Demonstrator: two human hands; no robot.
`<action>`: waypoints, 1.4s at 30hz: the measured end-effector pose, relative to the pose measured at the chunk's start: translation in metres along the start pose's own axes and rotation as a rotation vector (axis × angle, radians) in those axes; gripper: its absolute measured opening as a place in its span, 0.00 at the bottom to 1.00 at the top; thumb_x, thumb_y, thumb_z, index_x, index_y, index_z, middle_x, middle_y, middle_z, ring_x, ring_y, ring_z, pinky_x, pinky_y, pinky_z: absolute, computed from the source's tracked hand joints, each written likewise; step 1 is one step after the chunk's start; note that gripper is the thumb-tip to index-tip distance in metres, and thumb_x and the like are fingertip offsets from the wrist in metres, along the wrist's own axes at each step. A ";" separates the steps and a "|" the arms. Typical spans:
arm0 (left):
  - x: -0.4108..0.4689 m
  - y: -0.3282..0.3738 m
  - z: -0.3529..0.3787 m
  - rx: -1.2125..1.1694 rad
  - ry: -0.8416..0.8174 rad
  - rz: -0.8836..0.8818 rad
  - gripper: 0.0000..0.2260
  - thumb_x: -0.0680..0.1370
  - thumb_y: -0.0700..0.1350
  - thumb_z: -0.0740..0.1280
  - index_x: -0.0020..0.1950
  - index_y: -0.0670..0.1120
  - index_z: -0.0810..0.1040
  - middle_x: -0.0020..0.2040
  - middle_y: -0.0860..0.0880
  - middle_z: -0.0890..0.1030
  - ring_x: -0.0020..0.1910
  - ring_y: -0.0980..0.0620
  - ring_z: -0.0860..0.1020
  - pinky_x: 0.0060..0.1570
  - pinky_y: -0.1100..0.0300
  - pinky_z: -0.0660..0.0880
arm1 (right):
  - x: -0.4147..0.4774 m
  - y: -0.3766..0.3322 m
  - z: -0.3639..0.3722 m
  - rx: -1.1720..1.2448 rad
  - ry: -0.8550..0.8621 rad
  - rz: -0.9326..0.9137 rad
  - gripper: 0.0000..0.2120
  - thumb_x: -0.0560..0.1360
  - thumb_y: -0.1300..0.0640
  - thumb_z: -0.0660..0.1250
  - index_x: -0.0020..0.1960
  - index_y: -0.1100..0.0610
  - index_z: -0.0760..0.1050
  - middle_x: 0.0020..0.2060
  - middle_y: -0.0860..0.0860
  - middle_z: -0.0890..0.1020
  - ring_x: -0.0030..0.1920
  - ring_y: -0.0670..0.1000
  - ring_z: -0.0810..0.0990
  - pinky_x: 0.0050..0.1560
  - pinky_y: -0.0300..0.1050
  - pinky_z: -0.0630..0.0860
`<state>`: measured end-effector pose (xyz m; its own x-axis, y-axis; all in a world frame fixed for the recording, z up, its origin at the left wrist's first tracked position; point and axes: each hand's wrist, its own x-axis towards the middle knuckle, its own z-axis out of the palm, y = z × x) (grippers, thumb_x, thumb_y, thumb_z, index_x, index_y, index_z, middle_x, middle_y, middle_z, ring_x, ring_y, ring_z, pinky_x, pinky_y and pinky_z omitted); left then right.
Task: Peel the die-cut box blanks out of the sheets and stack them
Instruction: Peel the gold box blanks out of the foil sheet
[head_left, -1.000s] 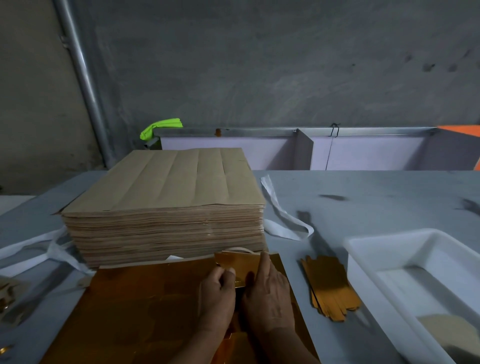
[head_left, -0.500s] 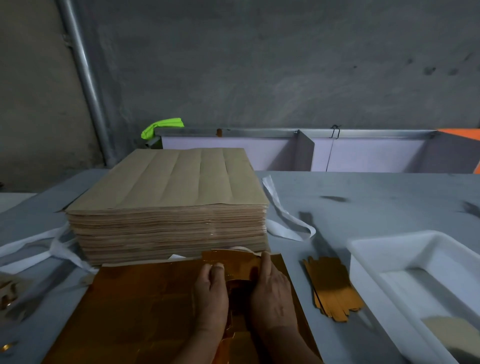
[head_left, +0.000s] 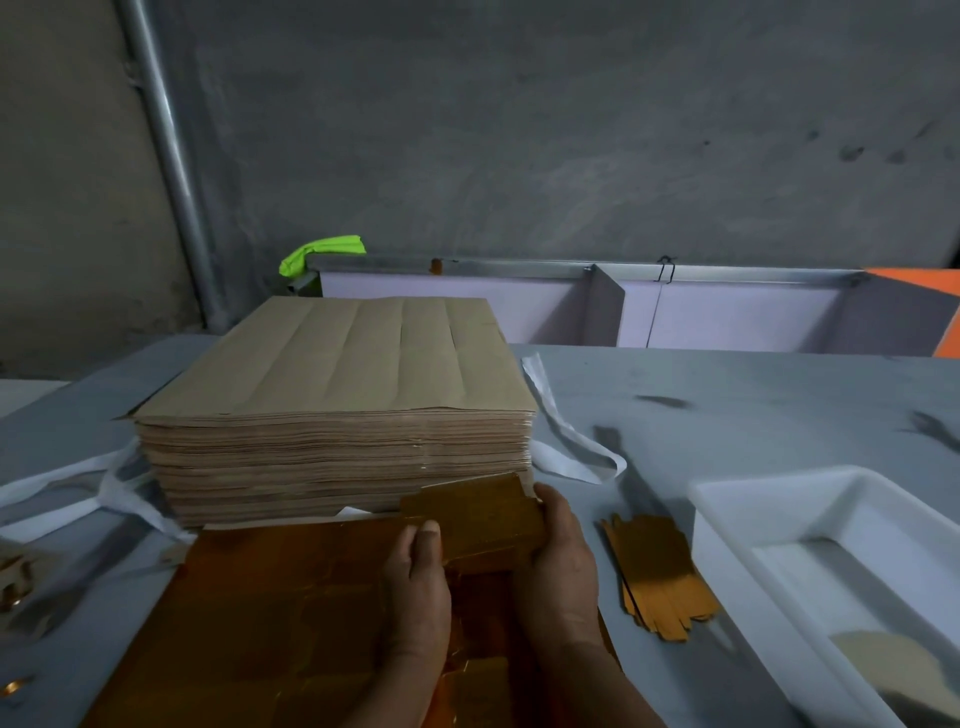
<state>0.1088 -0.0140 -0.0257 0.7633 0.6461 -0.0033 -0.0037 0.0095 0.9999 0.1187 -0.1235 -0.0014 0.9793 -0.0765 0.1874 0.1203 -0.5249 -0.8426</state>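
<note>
At the far left edge of the grey table (head_left: 753, 395) lie a few gold scraps (head_left: 15, 577), and white strips (head_left: 78, 499) trail from under the left side of the stack. A metal pipe (head_left: 171, 171) runs up the wall behind them. The stack (head_left: 337, 374) of brown sheets stands thick and square, left of centre, its top sheet creased in long parallel lines. A bright green cloth (head_left: 322, 252) hangs on the rail behind it.

In front of the stack a shiny gold sheet (head_left: 249, 613) lies flat on the table, its far edge touching the foot of the stack. The left hand (head_left: 415, 587) pinches the near left corner of a gold blank (head_left: 478, 512), thumb on top and fingers tucked beneath. The blank is raised off the sheet and tilted up against the front of the stack. The right hand (head_left: 563, 561) grasps its right end, fingers curled round the far side. Whether the blank's lower edge is fully free of the sheet cannot be told, since the hands cover it.

Right of the stack a white strip (head_left: 571, 447) loops across the table. Just beside the right hand lies a pile (head_left: 657, 577) of gold blanks, fanned a little. Farther right stands a white tub (head_left: 779, 499) with something beige in its near corner.
</note>
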 end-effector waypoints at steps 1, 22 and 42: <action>0.000 0.000 0.000 0.002 0.005 -0.003 0.11 0.81 0.49 0.61 0.38 0.57 0.71 0.36 0.56 0.72 0.38 0.51 0.73 0.38 0.57 0.69 | 0.001 -0.003 -0.004 0.012 -0.001 0.017 0.26 0.78 0.65 0.59 0.72 0.45 0.67 0.61 0.47 0.78 0.60 0.49 0.77 0.62 0.50 0.76; -0.010 0.003 0.007 0.182 -0.097 0.099 0.17 0.81 0.53 0.60 0.51 0.40 0.80 0.45 0.39 0.80 0.49 0.39 0.78 0.46 0.51 0.71 | -0.014 0.017 -0.062 0.385 -0.185 0.387 0.12 0.79 0.65 0.63 0.46 0.52 0.82 0.38 0.50 0.83 0.33 0.45 0.78 0.35 0.39 0.75; -0.004 -0.006 0.011 0.207 -0.091 0.088 0.16 0.80 0.52 0.62 0.39 0.43 0.77 0.38 0.46 0.79 0.39 0.49 0.75 0.39 0.57 0.68 | -0.016 0.048 -0.073 0.101 0.092 0.505 0.20 0.83 0.58 0.57 0.75 0.54 0.67 0.63 0.55 0.78 0.60 0.55 0.78 0.63 0.50 0.75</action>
<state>0.1134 -0.0251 -0.0321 0.8208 0.5661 0.0758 0.0523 -0.2067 0.9770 0.0974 -0.2091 -0.0085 0.9015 -0.3753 -0.2155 -0.3439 -0.3189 -0.8832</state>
